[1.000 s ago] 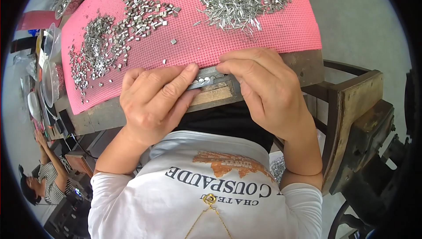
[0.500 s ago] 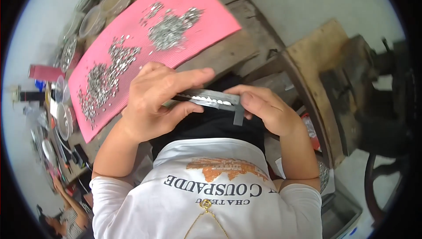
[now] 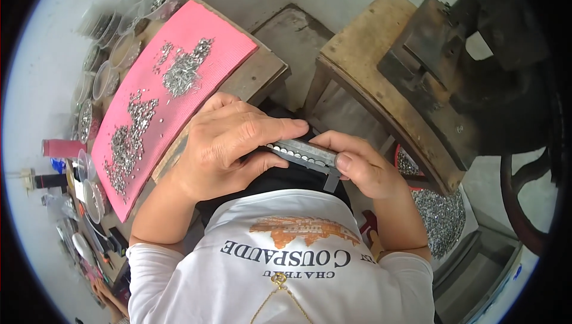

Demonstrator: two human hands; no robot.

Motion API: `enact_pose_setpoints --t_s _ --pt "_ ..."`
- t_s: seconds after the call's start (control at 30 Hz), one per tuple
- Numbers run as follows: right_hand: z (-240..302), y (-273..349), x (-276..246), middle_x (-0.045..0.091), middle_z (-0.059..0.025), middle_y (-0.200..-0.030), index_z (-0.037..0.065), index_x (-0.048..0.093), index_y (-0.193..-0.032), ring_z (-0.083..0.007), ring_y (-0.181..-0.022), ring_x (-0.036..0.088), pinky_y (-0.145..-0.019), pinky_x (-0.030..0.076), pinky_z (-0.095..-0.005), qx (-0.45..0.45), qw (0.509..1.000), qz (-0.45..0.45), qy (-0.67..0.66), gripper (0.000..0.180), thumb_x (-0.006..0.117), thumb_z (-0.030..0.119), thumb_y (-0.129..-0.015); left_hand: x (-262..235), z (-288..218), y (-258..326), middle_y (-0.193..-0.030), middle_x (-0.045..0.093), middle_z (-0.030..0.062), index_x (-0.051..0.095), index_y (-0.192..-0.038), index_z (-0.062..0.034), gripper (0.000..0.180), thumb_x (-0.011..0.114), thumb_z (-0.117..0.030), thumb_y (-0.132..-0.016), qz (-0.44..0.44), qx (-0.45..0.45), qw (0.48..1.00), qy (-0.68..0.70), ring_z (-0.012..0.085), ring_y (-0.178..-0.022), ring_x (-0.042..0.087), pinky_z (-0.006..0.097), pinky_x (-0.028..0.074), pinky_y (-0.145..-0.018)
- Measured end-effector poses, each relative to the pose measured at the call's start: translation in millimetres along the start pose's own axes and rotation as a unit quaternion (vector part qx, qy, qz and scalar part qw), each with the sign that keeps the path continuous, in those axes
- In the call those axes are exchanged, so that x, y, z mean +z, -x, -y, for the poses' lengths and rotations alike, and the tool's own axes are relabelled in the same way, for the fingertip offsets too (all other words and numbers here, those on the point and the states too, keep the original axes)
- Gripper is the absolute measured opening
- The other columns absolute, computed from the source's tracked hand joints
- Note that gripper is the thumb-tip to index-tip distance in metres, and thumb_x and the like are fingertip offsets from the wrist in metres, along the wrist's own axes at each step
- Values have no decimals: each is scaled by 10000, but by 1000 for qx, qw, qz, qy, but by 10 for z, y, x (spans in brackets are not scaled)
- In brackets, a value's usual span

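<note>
Hands hold a grey metal bar (image 3: 304, 154) in front of the white shirt (image 3: 280, 264). Left hand (image 3: 229, 145) closed over the bar's left end, fingers lying flat along its top; right hand (image 3: 360, 166) pinches the right end, thumb on top. Row of small round pieces visible along the bar. Versus half a second ago: view has swung right, so the pink mat (image 3: 161, 97) with its metal bits sits further left of the bar, and the dark iron press (image 3: 471, 56) on its wooden stand shows more fully on the right. Grip unchanged.
</note>
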State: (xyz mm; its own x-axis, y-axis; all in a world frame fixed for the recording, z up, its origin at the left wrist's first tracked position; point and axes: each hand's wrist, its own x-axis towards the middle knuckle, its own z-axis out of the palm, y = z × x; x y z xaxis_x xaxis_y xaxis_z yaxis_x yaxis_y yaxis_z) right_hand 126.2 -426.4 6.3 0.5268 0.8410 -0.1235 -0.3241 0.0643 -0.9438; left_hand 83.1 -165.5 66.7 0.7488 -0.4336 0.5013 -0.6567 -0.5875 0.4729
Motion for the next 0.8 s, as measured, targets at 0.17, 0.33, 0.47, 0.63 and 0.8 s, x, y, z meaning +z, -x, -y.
enact_pose_setpoints --t_s 0.17,0.33,0.47,0.63,0.8 --pt "-111 -209 86 622 -7 -888 -30 628 -1270 -68 -801 528 -710 432 -244 -63 998 -6 18 429 506 317 -1050 -89 9 196 -968 789 68 769 -1031 -79 384 937 -243 -727 -23 -30 999 -14 227 -856 731 349 475 -768" --pt "-73 -327 160 558 42 -818 -21 634 -1274 -24 -729 447 -642 367 -220 29 999 17 -25 418 505 303 -1043 -90 89 375 -1034 786 96 793 -955 -89 274 918 -217 -747 -47 -45 998 -8 251 -948 740 392 505 -866" --pt "-75 -403 285 527 67 -794 -17 627 -1299 -15 -697 411 -607 340 -222 46 997 -7 -62 432 512 311 -1042 -119 83 466 -1057 785 100 814 -924 -116 209 903 -181 -746 -42 -65 996 -35 260 -970 743 424 510 -915" --pt "-115 -467 290 518 71 -788 -20 621 -1299 -12 -690 403 -601 334 -215 46 997 13 -59 435 514 318 -1046 -139 75 551 -1064 787 104 815 -930 -120 208 884 -166 -739 -44 -56 995 -76 264 -988 750 434 513 -969" --pt "-131 -518 296 511 72 -783 -16 628 -1280 -9 -689 398 -598 330 -213 54 997 22 -54 418 512 319 -1057 -97 34 585 -1093 779 84 801 -918 -134 179 837 -130 -742 -59 -59 993 -87 268 -1043 759 480 537 -1035"
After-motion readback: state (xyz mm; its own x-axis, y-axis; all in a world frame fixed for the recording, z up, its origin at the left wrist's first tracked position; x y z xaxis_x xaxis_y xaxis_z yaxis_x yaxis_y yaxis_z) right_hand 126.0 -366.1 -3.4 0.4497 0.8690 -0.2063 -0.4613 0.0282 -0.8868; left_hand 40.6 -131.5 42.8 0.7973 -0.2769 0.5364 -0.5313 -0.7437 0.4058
